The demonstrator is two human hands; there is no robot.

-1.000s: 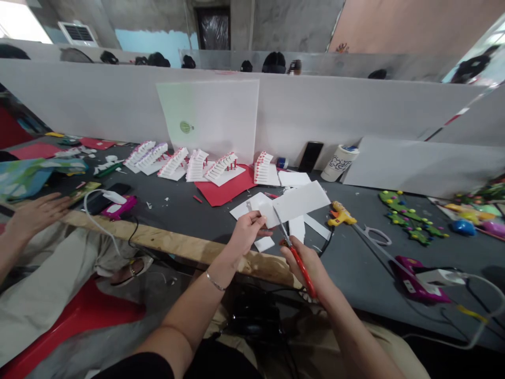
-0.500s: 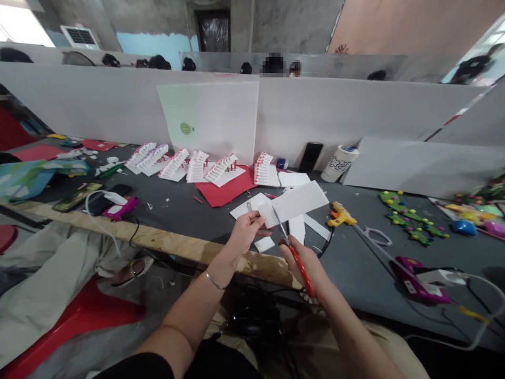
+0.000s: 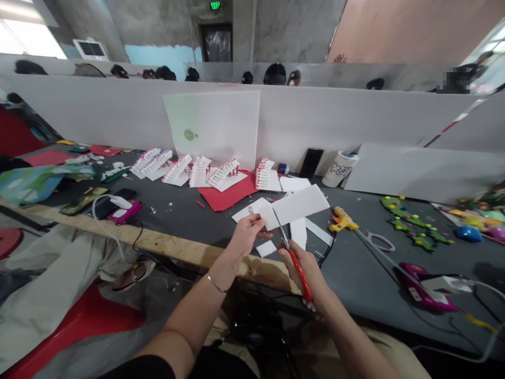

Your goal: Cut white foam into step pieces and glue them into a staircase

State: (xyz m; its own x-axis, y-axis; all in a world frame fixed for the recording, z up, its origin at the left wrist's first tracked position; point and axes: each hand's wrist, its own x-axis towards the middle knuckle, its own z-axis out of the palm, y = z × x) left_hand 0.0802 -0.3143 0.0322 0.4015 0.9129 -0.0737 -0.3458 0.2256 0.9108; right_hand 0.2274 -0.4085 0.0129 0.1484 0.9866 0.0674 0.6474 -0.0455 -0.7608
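Our left hand: grip firmly pinches white sheet. Our right hand: grip closed around red-handled scissors, set against sheet's near edge.

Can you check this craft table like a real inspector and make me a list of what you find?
Surface: dark grey tabletop with a wooden front edge.
Job's things: white sheet, red-handled scissors.
Clutter: white scraps, paper pop-up staircases, red sheet, yellow glue gun, black phone, paper cup.
Grips: left hand pinches the white sheet; right hand holds the scissors, blades at the sheet.
Cables: white cable, black cable.
Surroundings: white partition, people's heads beyond it.
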